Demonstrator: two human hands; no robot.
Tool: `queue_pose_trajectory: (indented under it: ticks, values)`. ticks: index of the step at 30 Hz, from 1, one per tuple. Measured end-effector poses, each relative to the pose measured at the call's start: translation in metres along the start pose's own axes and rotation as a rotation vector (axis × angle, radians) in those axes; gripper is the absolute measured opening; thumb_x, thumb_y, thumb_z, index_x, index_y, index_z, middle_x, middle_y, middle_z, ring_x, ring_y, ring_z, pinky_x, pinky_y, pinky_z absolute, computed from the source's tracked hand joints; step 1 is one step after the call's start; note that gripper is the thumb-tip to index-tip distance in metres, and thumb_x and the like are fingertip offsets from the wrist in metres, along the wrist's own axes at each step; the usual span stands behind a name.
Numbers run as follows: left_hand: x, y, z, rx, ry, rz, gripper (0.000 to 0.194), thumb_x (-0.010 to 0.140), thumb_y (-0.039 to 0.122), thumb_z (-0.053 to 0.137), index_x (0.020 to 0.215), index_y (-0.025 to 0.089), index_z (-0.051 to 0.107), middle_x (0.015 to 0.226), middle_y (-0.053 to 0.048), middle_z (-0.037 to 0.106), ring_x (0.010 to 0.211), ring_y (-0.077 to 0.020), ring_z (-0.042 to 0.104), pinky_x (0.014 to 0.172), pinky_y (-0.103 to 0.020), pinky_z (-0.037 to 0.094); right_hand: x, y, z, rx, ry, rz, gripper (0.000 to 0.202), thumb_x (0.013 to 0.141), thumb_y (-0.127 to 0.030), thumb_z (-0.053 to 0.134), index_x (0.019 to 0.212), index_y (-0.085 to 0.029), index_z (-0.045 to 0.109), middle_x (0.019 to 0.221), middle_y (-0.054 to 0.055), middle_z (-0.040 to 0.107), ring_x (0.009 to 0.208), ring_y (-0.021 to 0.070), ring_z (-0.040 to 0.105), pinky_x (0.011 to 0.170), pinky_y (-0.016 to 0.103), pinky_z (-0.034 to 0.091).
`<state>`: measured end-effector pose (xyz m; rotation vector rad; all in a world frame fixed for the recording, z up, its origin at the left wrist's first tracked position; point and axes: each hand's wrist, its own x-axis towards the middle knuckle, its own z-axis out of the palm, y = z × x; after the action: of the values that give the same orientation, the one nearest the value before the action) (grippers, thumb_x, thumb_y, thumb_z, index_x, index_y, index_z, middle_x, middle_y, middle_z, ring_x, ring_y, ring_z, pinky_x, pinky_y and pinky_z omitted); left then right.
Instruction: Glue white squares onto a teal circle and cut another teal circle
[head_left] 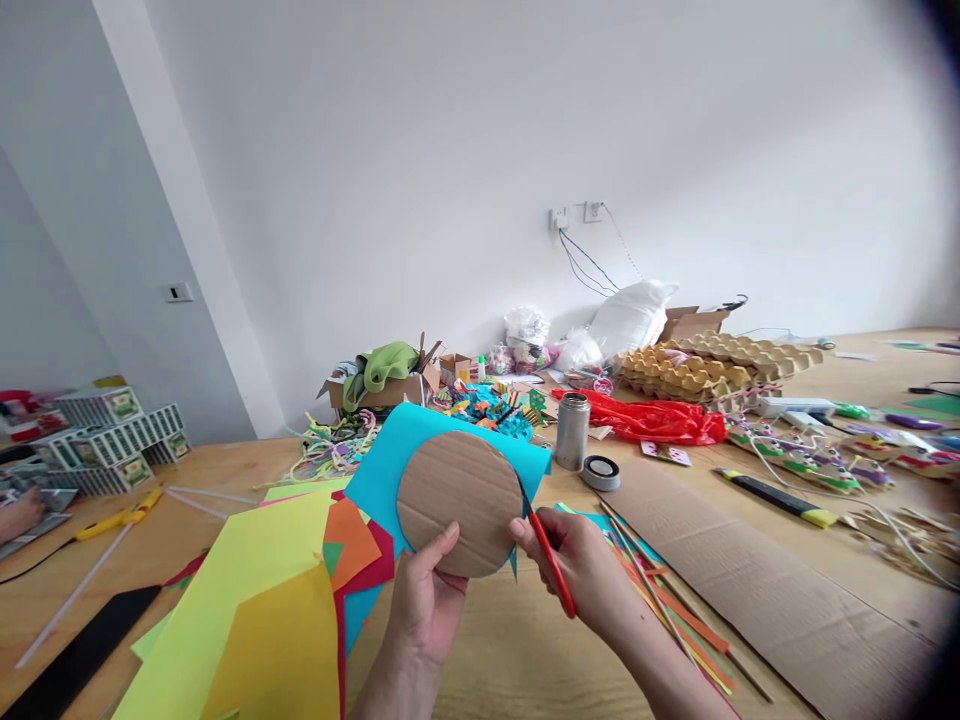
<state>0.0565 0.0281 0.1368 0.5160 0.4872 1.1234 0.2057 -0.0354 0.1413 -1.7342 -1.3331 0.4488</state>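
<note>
My left hand (429,592) grips a round cardboard disc (459,500) by its lower edge, thumb on top. Behind the disc lies a sheet of blue paper (379,462), held together with it and sticking out past its upper and left sides. In my right hand (571,560) is a pair of scissors (553,562) with red handles. Their dark blades are at the disc's right edge, against the blue paper; part of the blades is hidden. A narrow blue strip hangs below the disc near my right fingers.
Yellow paper (247,570) and other coloured sheets lie left. A long cardboard strip (720,560), a metal bottle (574,432) and a utility knife (776,497) are on the right. Egg trays (705,370) stack behind. Another person's hand (22,515) shows at far left, near a glue gun (112,517).
</note>
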Motion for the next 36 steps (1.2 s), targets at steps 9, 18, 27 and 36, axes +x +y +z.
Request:
queue_pose_trajectory:
  ticks: [9, 18, 27, 36]
  values:
    - [0.000, 0.002, -0.001, -0.003, -0.012, -0.006, 0.068, 0.071, 0.005, 0.070, 0.133, 0.020, 0.049, 0.113, -0.011, 0.069, 0.097, -0.0252, 0.067, 0.079, -0.034, 0.057, -0.002, -0.003, -0.003, 0.024, -0.010, 0.008, 0.052, 0.079, -0.067, 0.049, 0.058, -0.021, 0.038, 0.051, -0.004, 0.038, 0.047, 0.0103, 0.037, 0.043, 0.022, 0.024]
    - [0.001, 0.005, -0.005, 0.000, -0.023, -0.028, 0.069, 0.069, 0.006, 0.072, 0.133, 0.020, 0.050, 0.111, -0.010, 0.070, 0.097, -0.0240, 0.067, 0.078, -0.032, 0.056, -0.005, -0.014, -0.009, 0.028, -0.026, 0.023, 0.053, 0.077, -0.069, 0.050, 0.057, -0.021, 0.039, 0.050, -0.004, 0.039, 0.046, 0.0105, 0.039, 0.042, 0.022, 0.027]
    - [0.002, 0.005, -0.009, 0.017, -0.053, -0.033, 0.070, 0.067, 0.009, 0.075, 0.132, 0.021, 0.052, 0.106, -0.008, 0.071, 0.096, -0.0236, 0.067, 0.082, -0.034, 0.054, -0.007, -0.017, -0.013, 0.020, -0.068, 0.043, 0.052, 0.077, -0.069, 0.049, 0.058, -0.022, 0.041, 0.048, -0.003, 0.043, 0.045, 0.0118, 0.041, 0.041, 0.023, 0.027]
    - [0.004, 0.006, -0.011, 0.025, -0.058, -0.030, 0.067, 0.067, 0.010, 0.075, 0.130, 0.021, 0.054, 0.108, -0.008, 0.071, 0.101, -0.0256, 0.065, 0.088, -0.038, 0.053, -0.008, -0.020, -0.014, 0.025, -0.070, 0.044, 0.054, 0.074, -0.072, 0.049, 0.058, -0.023, 0.038, 0.047, -0.004, 0.040, 0.044, 0.0117, 0.039, 0.040, 0.023, 0.027]
